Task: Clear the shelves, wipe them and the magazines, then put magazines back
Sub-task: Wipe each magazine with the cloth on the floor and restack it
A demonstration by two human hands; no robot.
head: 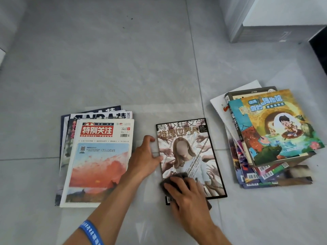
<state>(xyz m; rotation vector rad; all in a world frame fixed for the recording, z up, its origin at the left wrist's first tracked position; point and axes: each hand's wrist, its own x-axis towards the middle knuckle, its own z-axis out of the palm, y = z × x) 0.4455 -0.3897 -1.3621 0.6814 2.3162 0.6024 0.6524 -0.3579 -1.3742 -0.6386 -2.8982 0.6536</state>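
The right hand (187,193) presses a dark cloth (174,181) flat against the lower cover of the magazine (190,156), fingers spread over the cloth. The left hand (145,154) pinches the magazine's left edge, thumb on the cover, holding it steady on the floor (106,59). The step in hand appears to be wiping this cover. To do it well, keep the left hand anchoring the spine side and draw the cloth in straight passes toward the free edges, with light pressure so the thin cover does not crease. The cover is glossy, rectangular and black-bordered; the cloth looks soft and napped. The magazine lies on a clear plastic sheet (177,112) between two piles: a fanned left pile (99,156) with a matte white cover on top, and a loose right pile (274,129) with bright covers. The floor is smooth grey tile. A blue wristband (92,232) circles the left wrist.
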